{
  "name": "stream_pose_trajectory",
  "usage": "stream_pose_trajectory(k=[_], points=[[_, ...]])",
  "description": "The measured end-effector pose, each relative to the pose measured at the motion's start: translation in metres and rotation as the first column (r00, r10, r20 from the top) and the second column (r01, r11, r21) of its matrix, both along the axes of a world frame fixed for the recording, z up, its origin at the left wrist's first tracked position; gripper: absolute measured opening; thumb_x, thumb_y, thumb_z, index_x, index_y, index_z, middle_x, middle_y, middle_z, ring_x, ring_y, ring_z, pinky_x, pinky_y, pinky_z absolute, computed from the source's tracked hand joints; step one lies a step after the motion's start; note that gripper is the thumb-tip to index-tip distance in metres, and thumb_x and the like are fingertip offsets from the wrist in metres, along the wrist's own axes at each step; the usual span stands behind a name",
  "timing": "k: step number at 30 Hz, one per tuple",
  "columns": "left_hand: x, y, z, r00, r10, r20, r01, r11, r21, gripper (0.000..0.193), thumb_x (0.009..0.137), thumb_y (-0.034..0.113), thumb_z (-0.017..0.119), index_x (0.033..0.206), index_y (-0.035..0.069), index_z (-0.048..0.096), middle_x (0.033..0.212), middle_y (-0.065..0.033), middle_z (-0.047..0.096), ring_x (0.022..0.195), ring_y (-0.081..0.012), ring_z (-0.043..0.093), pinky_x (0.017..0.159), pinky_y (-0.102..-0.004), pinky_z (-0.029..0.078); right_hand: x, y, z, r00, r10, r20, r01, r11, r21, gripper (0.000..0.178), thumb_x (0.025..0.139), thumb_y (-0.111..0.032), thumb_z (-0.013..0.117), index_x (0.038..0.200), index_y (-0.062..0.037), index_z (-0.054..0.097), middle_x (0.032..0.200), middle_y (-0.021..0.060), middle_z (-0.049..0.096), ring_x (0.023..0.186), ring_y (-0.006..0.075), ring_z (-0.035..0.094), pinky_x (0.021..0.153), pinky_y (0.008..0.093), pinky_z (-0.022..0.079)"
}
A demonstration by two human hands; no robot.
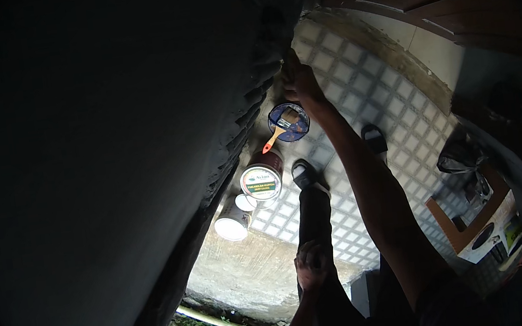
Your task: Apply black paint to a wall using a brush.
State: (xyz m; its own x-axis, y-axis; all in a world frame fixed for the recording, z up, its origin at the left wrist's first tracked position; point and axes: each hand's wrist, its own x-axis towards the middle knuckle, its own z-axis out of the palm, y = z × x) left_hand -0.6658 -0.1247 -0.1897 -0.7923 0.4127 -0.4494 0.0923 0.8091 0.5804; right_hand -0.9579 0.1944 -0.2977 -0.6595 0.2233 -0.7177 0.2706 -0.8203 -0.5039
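My right arm reaches far forward, and my right hand (305,84) is closed beside the rough lower edge of the dark wall (140,132). Whatever its fingers hold is lost in shadow. Close to my left leg, my left hand (311,266) has its fingers curled, and nothing shows in them. Just below my right hand is a round dark-blue container (300,133) on the floor. Lying across its top is a paintbrush (277,133) with an orange and red handle.
A lidded paint bucket (261,183) and a white tub (232,228) stand along the wall's foot. My sandalled feet (303,172) are on the tiled floor (355,80). To the right are a cardboard box (441,222) and a black plastic bag (461,155).
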Motion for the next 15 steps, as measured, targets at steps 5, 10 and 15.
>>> stream_pose_trajectory(k=[5, 10, 15], points=[[-0.009, -0.007, 0.000, 1.000, -0.015, -0.009, 0.015, 1.000, -0.025, 0.033, 0.072, 0.008, 0.066, 0.104, 0.011, 0.057, 0.115, -0.0087, 0.056, 0.109, -0.0291, 0.053, 0.088, -0.0412, 0.041, 0.004, -0.022, 0.007, 0.951, 0.212, 0.226, -0.204, 0.977, -0.058, 0.052, 0.092, -0.059, 0.034, 0.061, -0.0167, 0.032, 0.048, -0.0077, 0.022, 0.038, 0.0056, 0.017, 0.036, 0.0238, 0.014], [-0.011, -0.003, 0.001, 0.999, -0.041, -0.002, 0.041, 0.999, -0.024, 0.038, 0.069, 0.006, 0.067, 0.106, 0.012, 0.056, 0.115, -0.0092, 0.055, 0.107, -0.0290, 0.053, 0.088, -0.0413, 0.042, 0.021, -0.002, 0.031, 0.982, 0.126, 0.141, -0.102, 0.981, -0.163, 0.050, 0.093, -0.054, 0.038, 0.058, -0.0187, 0.027, 0.048, -0.0077, 0.020, 0.037, 0.0053, 0.015, 0.036, 0.0237, 0.012], [-0.013, 0.001, -0.004, 0.998, -0.059, 0.004, 0.059, 0.998, -0.021, 0.040, 0.067, 0.005, 0.068, 0.105, 0.012, 0.057, 0.116, -0.0090, 0.055, 0.107, -0.0290, 0.053, 0.088, -0.0409, 0.042, -0.001, -0.010, 0.030, 0.999, 0.010, 0.048, -0.002, 0.984, -0.177, 0.051, 0.093, -0.052, 0.041, 0.057, -0.0186, 0.028, 0.046, -0.0083, 0.019, 0.035, 0.0050, 0.016, 0.035, 0.0228, 0.012]])
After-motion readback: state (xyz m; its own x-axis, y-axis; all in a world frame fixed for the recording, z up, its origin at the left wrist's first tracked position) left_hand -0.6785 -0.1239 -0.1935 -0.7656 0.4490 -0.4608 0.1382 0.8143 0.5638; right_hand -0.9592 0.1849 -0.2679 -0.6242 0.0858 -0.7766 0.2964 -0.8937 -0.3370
